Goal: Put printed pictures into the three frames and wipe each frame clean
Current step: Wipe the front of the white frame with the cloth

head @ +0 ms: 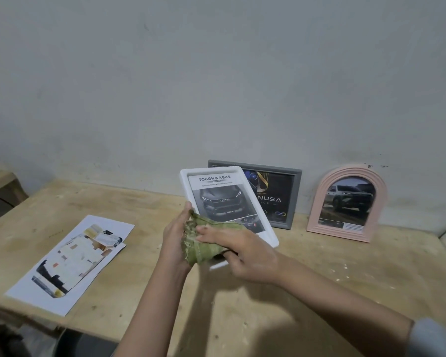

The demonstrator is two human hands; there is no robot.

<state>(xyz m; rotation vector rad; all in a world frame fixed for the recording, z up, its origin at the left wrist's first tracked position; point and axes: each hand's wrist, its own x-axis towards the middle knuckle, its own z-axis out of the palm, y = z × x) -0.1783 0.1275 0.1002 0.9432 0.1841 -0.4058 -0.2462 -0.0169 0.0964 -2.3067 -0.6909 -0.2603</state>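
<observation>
I am looking down at a wooden tabletop (307,292) set against a grey wall (216,73). My left hand (174,243) is gripping the white frame (186,176) at its lower left edge, thumb up along the side, holding it tilted with the top leaning away. The print inside is showing a dark car front under the heading "TOUGH & AGILE". My right hand (245,251) is lying over the frame's lower part with a green cloth (206,243) under it; the fingers are spread flat and pressing the cloth onto the frame's face, the grip not pinching but bearing down. How the thumb is holding the cloth I cannot tell.

Behind the white frame, the grey frame (298,191) is standing against the wall, partly covered, with a dark print bearing gold lettering. To its right, apart from it, the pink arched frame (381,202) is leaning on the wall with a picture of a car in it.

On the left of the tabletop, well apart from the frames, cut paper sheets (70,264) are lying flat, one overlapping another, with printed remnants and cut-out gaps.
</observation>
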